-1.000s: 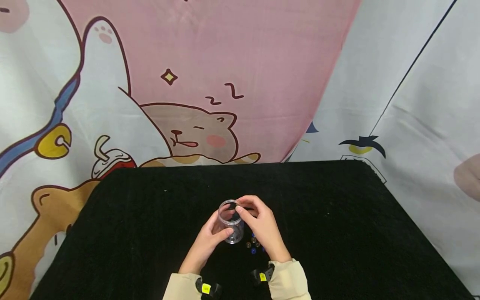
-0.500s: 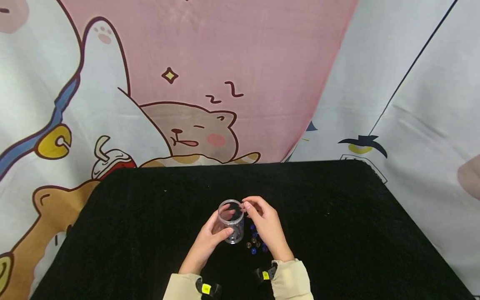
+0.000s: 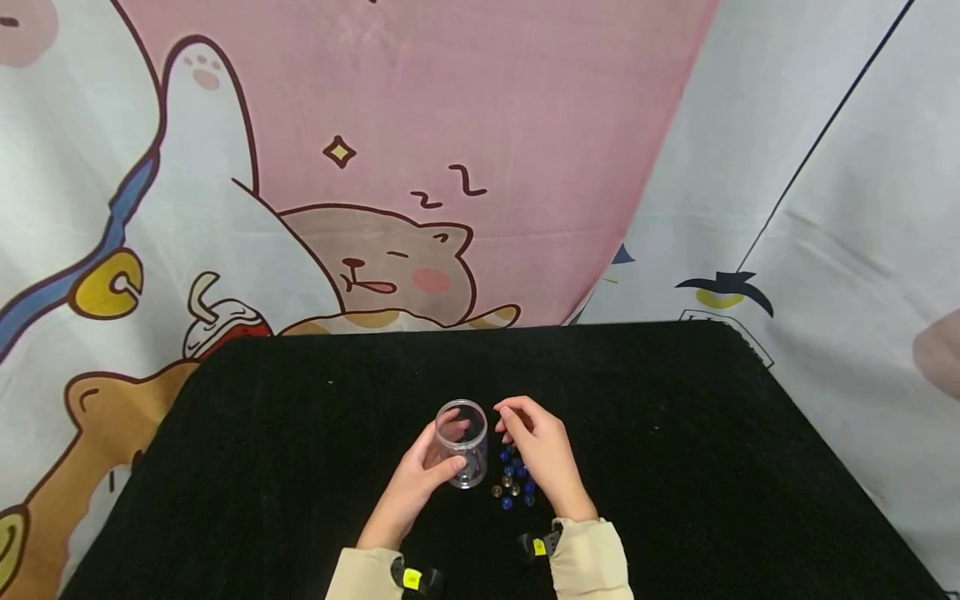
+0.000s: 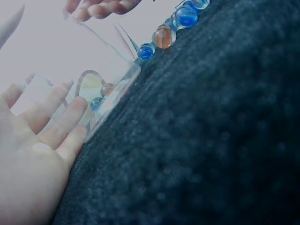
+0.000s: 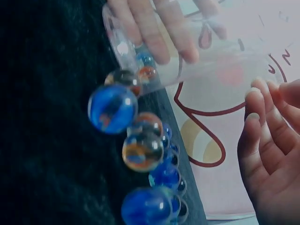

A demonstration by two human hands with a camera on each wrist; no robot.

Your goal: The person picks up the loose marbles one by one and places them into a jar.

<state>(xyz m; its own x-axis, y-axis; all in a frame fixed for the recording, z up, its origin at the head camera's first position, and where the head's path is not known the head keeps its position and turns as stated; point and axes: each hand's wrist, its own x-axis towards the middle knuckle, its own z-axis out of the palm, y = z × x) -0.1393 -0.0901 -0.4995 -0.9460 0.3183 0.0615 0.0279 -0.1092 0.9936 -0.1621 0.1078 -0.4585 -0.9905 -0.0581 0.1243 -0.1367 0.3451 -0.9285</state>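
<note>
A clear, lidless plastic jar [image 3: 474, 463] stands upright on the black cloth. My left hand [image 3: 417, 477] holds it from the left side, fingers behind the wall and thumb in front. At its bottom lie a blue marble [image 4: 97, 104] and an orange one [image 4: 107, 89], seen in the left wrist view. Right of the jar, several loose glass marbles [image 3: 507, 482], blue and amber, lie in a cluster. Above their far end hovers my right hand [image 3: 546, 450], apart from the jar. Its fingers are loosely bent with no marble showing between them.
The black cloth [image 3: 300, 467] covers a wide table whose far edge meets a printed cartoon curtain [image 3: 570, 167]. Close to the right wrist camera, a large blue marble [image 5: 112, 109] and an amber one [image 5: 143, 152] rest on the cloth.
My right hand has drawn back from over the jar's rim to the right and slightly toward me, uncovering more marbles. The left hand and jar have stayed put.
</note>
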